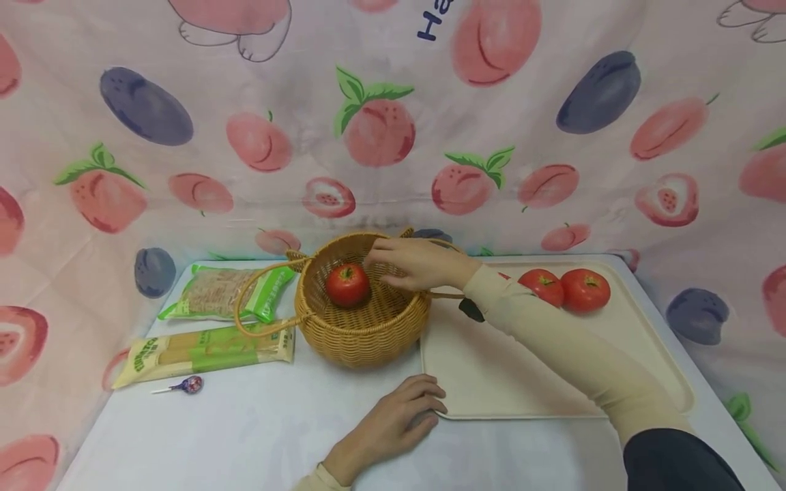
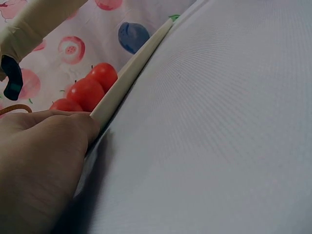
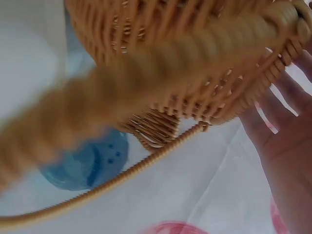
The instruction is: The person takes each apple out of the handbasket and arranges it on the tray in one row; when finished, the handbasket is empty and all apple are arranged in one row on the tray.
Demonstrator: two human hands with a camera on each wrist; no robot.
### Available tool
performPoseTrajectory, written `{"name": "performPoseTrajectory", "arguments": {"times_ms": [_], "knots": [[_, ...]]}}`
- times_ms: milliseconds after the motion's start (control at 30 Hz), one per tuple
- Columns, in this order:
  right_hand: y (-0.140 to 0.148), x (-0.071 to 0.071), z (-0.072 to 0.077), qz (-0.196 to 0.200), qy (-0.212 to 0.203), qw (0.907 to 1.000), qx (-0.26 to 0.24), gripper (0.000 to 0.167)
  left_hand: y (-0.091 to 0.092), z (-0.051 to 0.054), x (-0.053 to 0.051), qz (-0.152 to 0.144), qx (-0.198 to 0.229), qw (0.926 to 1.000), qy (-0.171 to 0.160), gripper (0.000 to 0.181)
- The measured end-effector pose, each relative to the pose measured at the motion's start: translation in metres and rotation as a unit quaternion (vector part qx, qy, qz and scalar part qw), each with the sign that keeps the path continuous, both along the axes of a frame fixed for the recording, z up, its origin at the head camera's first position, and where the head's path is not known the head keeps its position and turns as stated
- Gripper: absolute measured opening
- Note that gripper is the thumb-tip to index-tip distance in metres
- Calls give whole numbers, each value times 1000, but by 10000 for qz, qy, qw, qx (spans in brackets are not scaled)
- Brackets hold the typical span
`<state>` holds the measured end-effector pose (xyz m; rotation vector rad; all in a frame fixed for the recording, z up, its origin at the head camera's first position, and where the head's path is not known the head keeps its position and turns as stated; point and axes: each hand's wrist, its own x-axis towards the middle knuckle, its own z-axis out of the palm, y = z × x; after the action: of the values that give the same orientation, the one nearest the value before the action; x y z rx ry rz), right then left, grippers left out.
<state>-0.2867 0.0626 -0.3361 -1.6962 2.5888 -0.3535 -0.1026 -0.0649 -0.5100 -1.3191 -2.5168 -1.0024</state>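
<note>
A wicker basket (image 1: pixel 362 341) with a looped handle on each side stands mid-table, and one red tomato (image 1: pixel 347 284) lies inside it. My right hand (image 1: pixel 424 264) is over the basket's right rim with its fingers reaching into the opening, apart from the tomato and holding nothing visible. In the right wrist view its loosely spread fingers (image 3: pixel 278 107) lie beyond the woven rim. My left hand (image 1: pixel 399 419) rests at the left front corner of a cream tray (image 1: pixel 522 382), its fingers touching the edge. More tomatoes (image 1: pixel 585 290) sit on the tray, one mostly hidden behind the right sleeve.
Left of the basket lie a green-edged clear food packet (image 1: pixel 215 292), a long packet of noodles (image 1: pixel 209 349) and a wrapped lollipop (image 1: pixel 192 384). A fruit-print cloth (image 1: pixel 381 198) hangs behind the table. The basket's left handle (image 1: pixel 242 314) sticks out over the packets.
</note>
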Motion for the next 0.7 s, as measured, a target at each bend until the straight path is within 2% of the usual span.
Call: {"name": "performPoseTrajectory", "arguments": {"times_ms": [267,500,700], "knots": [[-8,-7,16,114,256,9991,305,26,1,0,0,-13,10,10000,-34,15],[-14,-19,34,189,334,9987,329,25,0,1,0,4,2,10000,72,14],[-28,-26,47,260,568,9974,367,21,-1,1,1,4,-19,10000,89,15]]}}
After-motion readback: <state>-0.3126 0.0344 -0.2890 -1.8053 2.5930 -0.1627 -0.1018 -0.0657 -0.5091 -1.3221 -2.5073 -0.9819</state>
